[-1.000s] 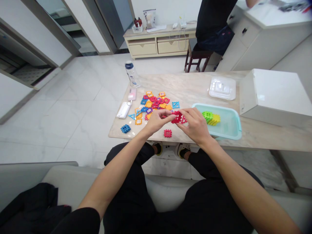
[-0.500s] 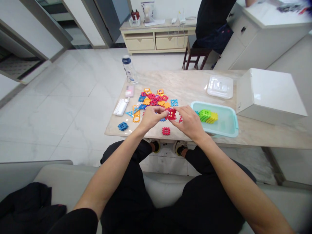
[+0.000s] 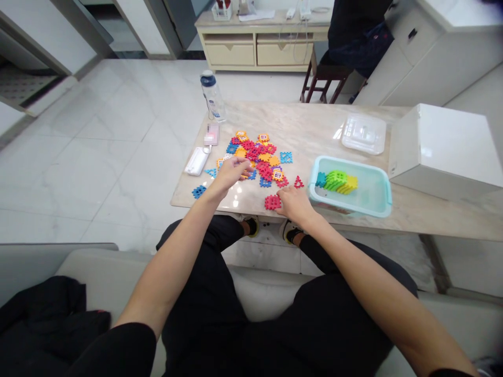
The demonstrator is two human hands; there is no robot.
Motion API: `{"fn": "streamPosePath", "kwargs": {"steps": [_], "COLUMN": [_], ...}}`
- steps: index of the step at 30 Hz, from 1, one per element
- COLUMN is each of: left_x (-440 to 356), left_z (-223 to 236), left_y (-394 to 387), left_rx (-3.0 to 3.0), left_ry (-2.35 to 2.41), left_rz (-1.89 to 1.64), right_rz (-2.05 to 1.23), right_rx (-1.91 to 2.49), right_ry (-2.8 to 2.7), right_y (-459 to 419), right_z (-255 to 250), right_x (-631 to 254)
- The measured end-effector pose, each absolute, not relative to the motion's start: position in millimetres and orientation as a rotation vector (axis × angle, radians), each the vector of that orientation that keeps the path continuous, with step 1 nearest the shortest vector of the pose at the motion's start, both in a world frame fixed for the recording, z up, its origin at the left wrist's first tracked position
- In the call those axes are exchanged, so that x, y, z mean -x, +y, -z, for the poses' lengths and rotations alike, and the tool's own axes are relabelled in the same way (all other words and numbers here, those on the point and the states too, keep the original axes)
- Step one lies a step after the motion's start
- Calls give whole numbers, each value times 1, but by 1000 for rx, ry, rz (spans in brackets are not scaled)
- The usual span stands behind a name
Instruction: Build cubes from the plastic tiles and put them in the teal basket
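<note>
At the table's front edge, my right hand (image 3: 295, 203) has its thumb and fingertips on the right side of a red square interlocking tile (image 3: 272, 202), which lies at the tabletop. My left hand (image 3: 232, 173) hovers over the left part of a mixed pile of interlocking tiles (image 3: 257, 152), fingers apart and nothing visible in them. Red, orange, blue and purple pieces make up the pile. A red triangular tile (image 3: 298, 181) lies beyond my right hand. Left of my hands sits a small blue tile stack (image 3: 198, 191).
A light-blue tub (image 3: 371, 209) on the right holds green, yellow and teal tiles. Behind it are a clear plastic lid (image 3: 364, 134) and a white box (image 3: 451, 146). A water bottle (image 3: 213, 99) and a white power bank (image 3: 197, 161) stand left. A person (image 3: 357, 36) sits beyond the table.
Both hands held a red tile together above the table. They have parted: my right hand came down at the red square near the edge, and my left moved left over the pile.
</note>
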State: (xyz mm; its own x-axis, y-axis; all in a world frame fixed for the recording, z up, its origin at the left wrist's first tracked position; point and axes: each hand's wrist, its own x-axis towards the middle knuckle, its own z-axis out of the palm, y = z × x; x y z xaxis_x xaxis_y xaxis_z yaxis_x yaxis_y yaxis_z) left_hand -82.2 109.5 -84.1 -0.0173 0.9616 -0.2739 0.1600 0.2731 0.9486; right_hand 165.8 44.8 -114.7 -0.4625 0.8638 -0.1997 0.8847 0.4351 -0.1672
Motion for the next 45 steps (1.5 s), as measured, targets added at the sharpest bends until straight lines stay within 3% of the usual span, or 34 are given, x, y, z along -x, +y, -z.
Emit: {"fn": "streamPosePath", "kwargs": {"steps": [9, 45], "left_x": [75, 97], "left_z": [77, 61], "left_y": [106, 103], "left_rx": [-1091, -1112], "left_ry": [1408, 1432], "left_rz": [-941, -955], "right_rz": [420, 354], "right_rx": [-1609, -1616], "right_ry": [2471, 2373], "right_y": [50, 48], "right_z": [142, 150], "right_x": [-154, -147]}}
